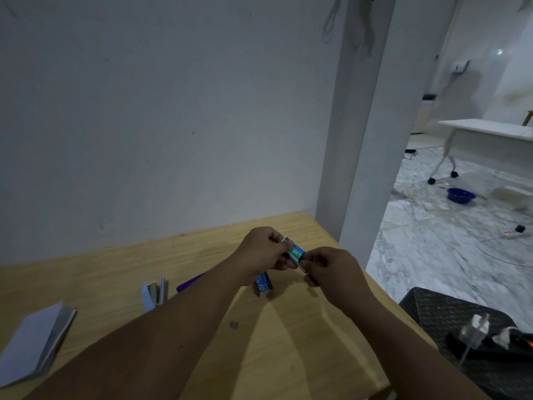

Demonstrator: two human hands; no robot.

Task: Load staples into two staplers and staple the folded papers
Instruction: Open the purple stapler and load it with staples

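Note:
Above the wooden table (302, 327), my left hand (264, 252) grips one end of a small green-and-blue staple box (294, 251). My right hand (328, 267) pinches the box's other end. A second blue staple box (263, 284) lies on the table just below my hands. A light-blue stapler (154, 294) lies open to the left of my forearm. Behind my left forearm a purple stapler (190, 282) shows only in part. Folded white papers (34, 342) lie at the table's left edge. A small grey strip of staples (233, 324) rests between my forearms.
A white wall and a pillar (354, 140) stand right behind the table. To the right, a dark woven seat (450, 313) carries plugs and cables. Further off on the marble floor are a white wheeled table (487, 134), a blue bowl (460, 195) and a power strip.

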